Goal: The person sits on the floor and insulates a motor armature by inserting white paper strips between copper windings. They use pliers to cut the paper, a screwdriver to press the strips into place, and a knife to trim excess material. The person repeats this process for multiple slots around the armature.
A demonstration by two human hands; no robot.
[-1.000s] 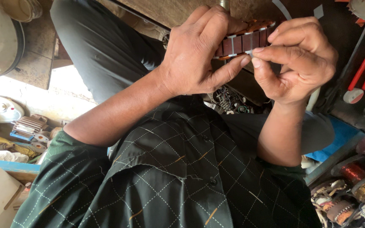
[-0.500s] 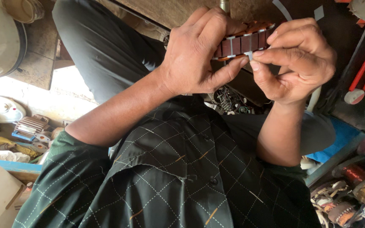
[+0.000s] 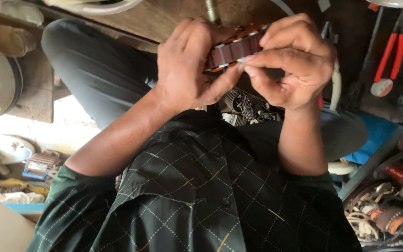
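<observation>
From the camera on my head, I look down at my two hands near the top middle of the picture. My left hand (image 3: 190, 70) wraps around a round brown motor part (image 3: 234, 49) with slots along its side, and my thumb presses on its lower edge. My right hand (image 3: 295, 63) touches the same part from the right. Its thumb and first finger pinch a tiny pale strip (image 3: 240, 60) right at the part's rim.

A metal rod (image 3: 211, 10) sticks up behind the part at the top edge. Below my hands is my dark checked shirt (image 3: 211, 196).

Red-handled pliers (image 3: 388, 56) lie at the upper right. Copper wire coils (image 3: 397, 175) sit at the lower right. A small brown block of stacked plates (image 3: 40, 163) rests at the left, near a white shoe (image 3: 1, 151).
</observation>
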